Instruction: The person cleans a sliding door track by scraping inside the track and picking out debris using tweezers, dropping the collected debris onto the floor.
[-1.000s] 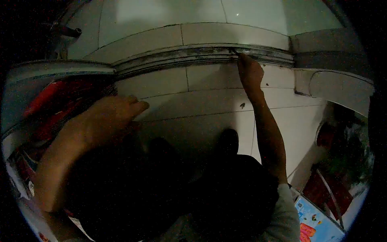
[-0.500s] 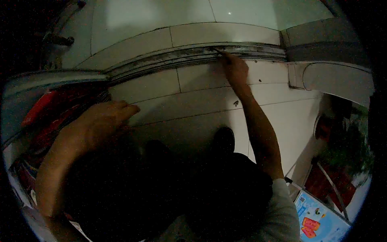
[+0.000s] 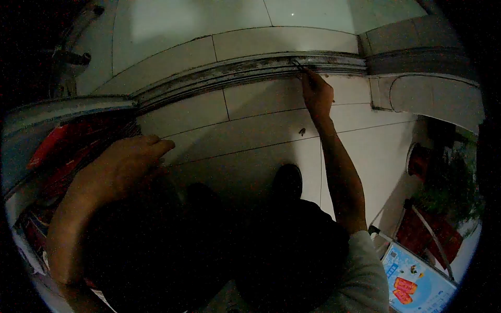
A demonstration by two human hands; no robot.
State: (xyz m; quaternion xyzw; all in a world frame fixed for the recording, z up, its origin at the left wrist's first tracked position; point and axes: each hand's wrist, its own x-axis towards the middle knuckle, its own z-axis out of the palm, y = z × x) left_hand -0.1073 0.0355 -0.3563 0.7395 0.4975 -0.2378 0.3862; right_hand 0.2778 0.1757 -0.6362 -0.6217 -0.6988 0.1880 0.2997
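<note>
Low over a grimy metal door track [image 3: 245, 67] set in the floor, my right hand [image 3: 317, 96] pinches slim dark tweezers [image 3: 297, 64]. Their two thin prongs reach into the track's grooves; whether anything lies between the tips cannot be made out. My left hand [image 3: 130, 159] hangs loosely over my left knee, fingers stretched forward and partly in shadow, with nothing visible in it. A small dark scrap of debris [image 3: 302, 132] lies on the tiles below my right wrist.
Pale floor tiles [image 3: 261, 122] run on both sides of the track. A red bag-like item [image 3: 49, 146] is at left, a white wall corner [image 3: 433, 96] at right. A plant [image 3: 451, 190] and a blue printed box [image 3: 415, 281] stand at lower right. My shoe [image 3: 288, 180] shows below.
My right hand and the tweezers have shifted right along the track. The view has tilted slightly; my left hand stays nearly in place.
</note>
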